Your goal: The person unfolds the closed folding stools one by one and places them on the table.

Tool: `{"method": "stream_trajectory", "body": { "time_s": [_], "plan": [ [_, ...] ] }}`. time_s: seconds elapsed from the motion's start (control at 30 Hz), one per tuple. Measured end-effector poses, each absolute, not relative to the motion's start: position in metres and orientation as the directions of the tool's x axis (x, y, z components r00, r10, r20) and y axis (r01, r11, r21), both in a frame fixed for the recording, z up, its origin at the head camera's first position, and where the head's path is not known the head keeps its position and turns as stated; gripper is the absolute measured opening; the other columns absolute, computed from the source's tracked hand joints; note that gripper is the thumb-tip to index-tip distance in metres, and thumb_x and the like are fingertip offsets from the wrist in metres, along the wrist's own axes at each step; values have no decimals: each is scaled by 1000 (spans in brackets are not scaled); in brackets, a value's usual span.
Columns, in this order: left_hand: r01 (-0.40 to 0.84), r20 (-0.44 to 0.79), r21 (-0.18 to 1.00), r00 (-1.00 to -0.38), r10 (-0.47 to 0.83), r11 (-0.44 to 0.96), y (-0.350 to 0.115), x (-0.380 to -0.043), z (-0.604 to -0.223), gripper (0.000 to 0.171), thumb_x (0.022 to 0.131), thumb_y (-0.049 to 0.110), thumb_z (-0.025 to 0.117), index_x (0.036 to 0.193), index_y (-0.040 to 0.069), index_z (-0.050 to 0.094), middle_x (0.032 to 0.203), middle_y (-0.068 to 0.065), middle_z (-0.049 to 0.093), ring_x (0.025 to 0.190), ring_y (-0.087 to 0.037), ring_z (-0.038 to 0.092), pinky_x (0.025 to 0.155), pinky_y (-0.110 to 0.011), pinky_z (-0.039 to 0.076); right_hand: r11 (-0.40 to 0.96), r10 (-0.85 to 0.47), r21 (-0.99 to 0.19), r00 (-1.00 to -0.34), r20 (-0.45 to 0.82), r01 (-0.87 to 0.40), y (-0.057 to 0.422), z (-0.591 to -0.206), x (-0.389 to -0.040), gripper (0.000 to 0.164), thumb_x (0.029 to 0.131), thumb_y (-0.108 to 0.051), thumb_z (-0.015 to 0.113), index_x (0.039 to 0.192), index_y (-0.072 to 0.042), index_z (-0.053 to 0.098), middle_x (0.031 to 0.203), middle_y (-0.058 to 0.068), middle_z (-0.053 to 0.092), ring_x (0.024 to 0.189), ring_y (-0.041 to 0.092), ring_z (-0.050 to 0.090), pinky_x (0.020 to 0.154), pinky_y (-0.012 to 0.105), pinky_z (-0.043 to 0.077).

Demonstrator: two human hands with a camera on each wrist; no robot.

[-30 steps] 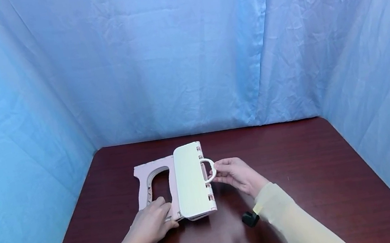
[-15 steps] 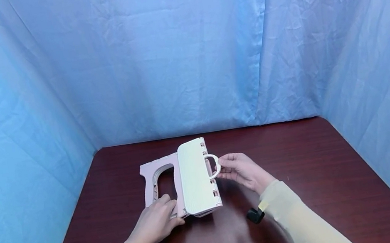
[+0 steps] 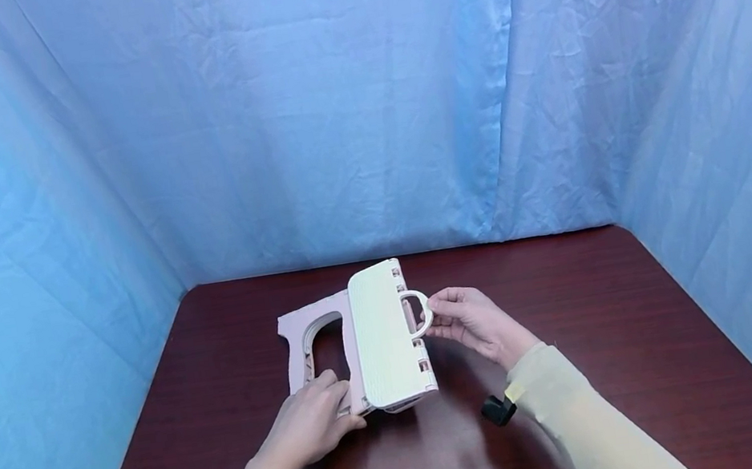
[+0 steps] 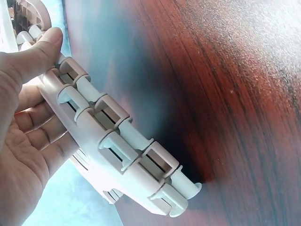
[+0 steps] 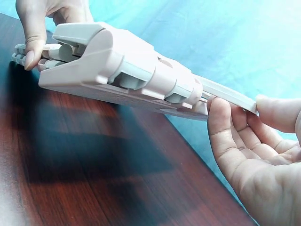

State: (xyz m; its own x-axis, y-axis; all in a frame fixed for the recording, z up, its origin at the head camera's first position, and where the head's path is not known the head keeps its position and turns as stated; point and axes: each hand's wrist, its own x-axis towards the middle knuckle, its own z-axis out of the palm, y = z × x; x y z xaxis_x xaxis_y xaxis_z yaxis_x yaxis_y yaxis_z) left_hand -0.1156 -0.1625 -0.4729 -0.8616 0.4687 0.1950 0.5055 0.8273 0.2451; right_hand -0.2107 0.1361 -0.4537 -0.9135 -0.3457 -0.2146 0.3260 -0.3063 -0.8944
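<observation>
A folding step stool, folded nearly flat, is held over the table with its white top panel (image 3: 386,338) facing up and its pale pink legs toward the left. My left hand (image 3: 312,420) grips the near leg, thumb on the hinged edge and fingers round the other side. On the right, my right hand (image 3: 474,323) pinches the white loop handle (image 3: 420,297) between thumb and fingers. A row of hinge knuckles (image 4: 124,134) runs along the near side in the left wrist view. From the right wrist, the stool body (image 5: 136,66) appears tilted, with shadow beneath it.
The dark red wooden table (image 3: 623,327) extends on all sides of the stool. Pale blue curtains (image 3: 328,112) hang behind it and along both sides. A small black camera (image 3: 499,411) sticks out from the right sleeve.
Both hands have carried the stool to the right and slightly farther from the body. The grips on the leg and the handle look the same.
</observation>
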Motion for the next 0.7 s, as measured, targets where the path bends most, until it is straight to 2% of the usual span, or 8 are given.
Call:
{"method": "stream_trajectory", "body": {
  "time_s": [0.27, 0.7],
  "plan": [
    [520, 215, 251, -852, 477, 817, -160, -119, -472, 36, 76, 39, 87, 76, 19, 56, 77, 8, 39, 62, -10, 37, 54, -28, 37, -321, -343, -897, -921, -187, 302, 138, -446, -212, 10, 102, 1, 56, 96, -5, 62, 87, 8, 68, 79, 18, 68, 78, 31, 59],
    [500, 204, 256, -865, 459, 827, -150, -123, -470, 36, 77, 41, 87, 78, 19, 58, 77, 7, 40, 63, -10, 38, 53, -29, 37, -342, -310, -900, -937, -162, 268, 143, -440, -216, 13, 102, 2, 54, 95, -5, 63, 85, 7, 69, 76, 17, 67, 75, 29, 58]
  ]
}}
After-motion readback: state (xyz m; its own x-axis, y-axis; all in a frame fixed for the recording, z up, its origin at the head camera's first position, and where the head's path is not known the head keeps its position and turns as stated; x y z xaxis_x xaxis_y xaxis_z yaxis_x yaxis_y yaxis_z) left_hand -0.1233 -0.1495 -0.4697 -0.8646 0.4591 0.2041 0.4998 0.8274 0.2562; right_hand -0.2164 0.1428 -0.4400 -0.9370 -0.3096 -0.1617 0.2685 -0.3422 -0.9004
